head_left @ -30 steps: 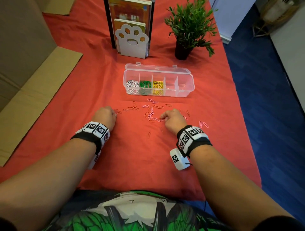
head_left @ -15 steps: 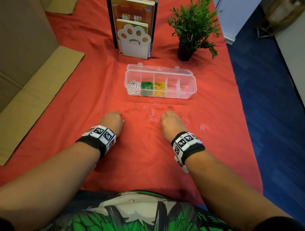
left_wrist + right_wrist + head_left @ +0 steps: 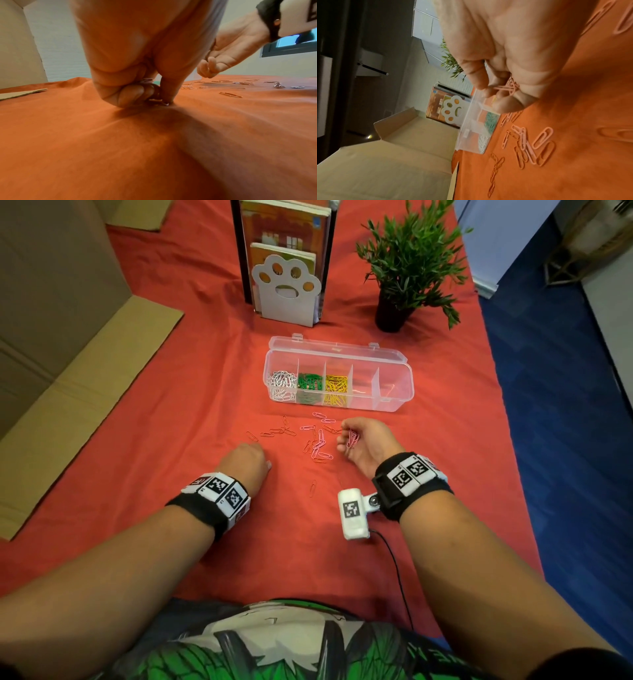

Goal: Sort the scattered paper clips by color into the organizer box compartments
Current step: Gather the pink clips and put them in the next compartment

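Now right hand (image 3: 366,441) gripping pink clips (image 3: 352,438) just in front of box (image 3: 394,402); left hand (image 3: 245,462) pinching clip (image 3: 157,100) on tabletop (image 3: 171,405); loose clips (image 3: 317,441) lying between hands.

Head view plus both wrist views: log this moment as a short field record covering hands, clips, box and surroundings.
right hand: lifted off the cloth, palm turned up, holds a bunch of pink clips
left hand: down on the red cloth, fingertips pinch a clip
loose clips: pink and red, scattered between the hands and the box
organizer box: lid open; white, green, yellow compartments filled from left, next two look empty
behind box: paw bookend, potted plant
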